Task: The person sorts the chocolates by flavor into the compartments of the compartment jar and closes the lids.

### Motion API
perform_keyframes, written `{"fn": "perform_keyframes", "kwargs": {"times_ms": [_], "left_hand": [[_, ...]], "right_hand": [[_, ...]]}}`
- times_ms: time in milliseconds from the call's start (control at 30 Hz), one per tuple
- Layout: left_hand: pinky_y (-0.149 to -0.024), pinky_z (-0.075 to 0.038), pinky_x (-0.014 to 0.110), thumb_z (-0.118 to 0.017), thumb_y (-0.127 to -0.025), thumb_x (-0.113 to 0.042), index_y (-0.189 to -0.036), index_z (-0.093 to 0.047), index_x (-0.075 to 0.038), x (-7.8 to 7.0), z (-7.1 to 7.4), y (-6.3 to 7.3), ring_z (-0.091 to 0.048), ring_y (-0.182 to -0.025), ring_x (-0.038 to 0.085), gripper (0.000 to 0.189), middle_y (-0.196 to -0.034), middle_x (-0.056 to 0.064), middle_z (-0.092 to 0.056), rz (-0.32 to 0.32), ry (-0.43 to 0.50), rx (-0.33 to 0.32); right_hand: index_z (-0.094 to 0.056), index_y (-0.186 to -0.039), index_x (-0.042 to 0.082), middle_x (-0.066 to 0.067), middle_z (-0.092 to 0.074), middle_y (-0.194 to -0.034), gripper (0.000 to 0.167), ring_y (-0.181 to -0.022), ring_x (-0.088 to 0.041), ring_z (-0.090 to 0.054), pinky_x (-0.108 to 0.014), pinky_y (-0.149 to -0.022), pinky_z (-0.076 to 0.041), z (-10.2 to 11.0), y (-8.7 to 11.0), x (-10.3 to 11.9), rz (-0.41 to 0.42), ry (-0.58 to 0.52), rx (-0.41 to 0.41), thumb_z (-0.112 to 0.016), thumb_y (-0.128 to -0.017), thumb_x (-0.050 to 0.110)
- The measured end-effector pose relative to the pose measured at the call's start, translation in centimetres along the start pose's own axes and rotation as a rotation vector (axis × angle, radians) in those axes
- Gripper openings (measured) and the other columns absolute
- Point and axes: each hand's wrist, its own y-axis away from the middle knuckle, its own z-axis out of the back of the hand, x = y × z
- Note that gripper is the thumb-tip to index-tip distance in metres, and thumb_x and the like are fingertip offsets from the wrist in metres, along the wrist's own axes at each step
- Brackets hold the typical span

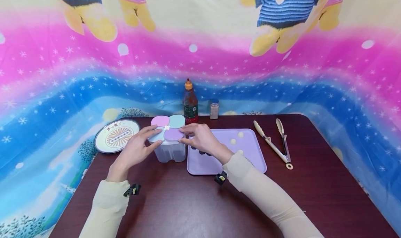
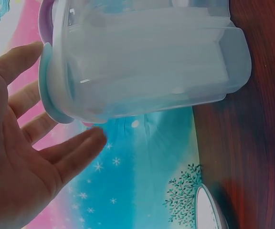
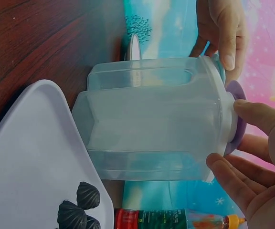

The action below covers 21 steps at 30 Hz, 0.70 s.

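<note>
A clear plastic storage box (image 1: 170, 152) stands upright on the table, topped by petal-shaped lids in pink, mint, blue and purple. My left hand (image 1: 136, 149) is at its left side, with the thumb and fingertips touching the blue lid (image 2: 46, 86). Over on the right side, my right hand (image 1: 200, 137) has its thumb at the edge of the purple lid (image 3: 237, 117) and a fingertip by the box rim. Both hands have fairly straight, spread fingers. All the lids appear closed.
Right of the box lies a lilac tray (image 1: 219, 135) with pale round pieces and dark shell-shaped pieces (image 3: 88, 195). Tongs (image 1: 272, 147) lie farther right. A sauce bottle (image 1: 190, 105) and a small jar (image 1: 214, 109) stand behind. A patterned plate (image 1: 106, 140) is at the left.
</note>
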Motion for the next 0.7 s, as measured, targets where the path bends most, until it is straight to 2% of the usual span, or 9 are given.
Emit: {"fn": "perform_keyframes", "kwargs": {"times_ms": [200, 367, 567, 700], "left_hand": [[-0.119, -0.026, 0.060, -0.067, -0.095, -0.039, -0.140, -0.060, -0.018, -0.2, -0.2, -0.1, -0.027, -0.150, 0.038, 0.050, -0.157, 0.011, -0.042, -0.023, -0.014, -0.007], [-0.116, -0.031, 0.061, -0.069, -0.094, -0.039, -0.138, -0.061, -0.018, -0.8, -0.4, -0.5, -0.030, -0.147, 0.037, 0.049, -0.156, 0.012, -0.042, -0.052, -0.022, -0.021], [-0.114, -0.035, 0.061, -0.068, -0.093, -0.043, -0.139, -0.060, -0.020, -1.2, -0.8, -0.8, -0.032, -0.145, 0.036, 0.053, -0.154, 0.011, -0.042, -0.023, -0.015, 0.003], [-0.114, -0.035, 0.061, -0.068, -0.093, -0.042, -0.139, -0.061, -0.019, -1.2, -1.1, -0.9, -0.033, -0.144, 0.036, 0.052, -0.153, 0.011, -0.044, -0.026, -0.025, -0.005]], "right_hand": [[-0.072, -0.125, 0.019, -0.002, -0.074, -0.116, 0.046, -0.096, -0.015, -0.071, -0.028, -0.083, -0.058, -0.1, -0.2, -0.2, 0.004, 0.045, -0.010, -0.080, -0.084, 0.039], [-0.072, -0.124, 0.019, -0.002, -0.075, -0.110, 0.045, -0.093, -0.013, -0.069, -0.030, -0.081, -0.057, 0.1, -0.3, -0.2, 0.005, 0.067, -0.018, -0.079, -0.085, 0.040], [-0.072, -0.123, 0.018, -0.001, -0.075, -0.106, 0.043, -0.092, -0.013, -0.072, -0.028, -0.082, -0.059, 0.2, -0.2, -0.3, 0.004, 0.035, -0.022, -0.079, -0.085, 0.037], [-0.072, -0.123, 0.018, -0.005, -0.075, -0.108, 0.042, -0.093, -0.012, -0.072, -0.029, -0.081, -0.060, 0.4, 0.0, -0.5, 0.007, 0.007, -0.015, -0.078, -0.086, 0.037]]}}
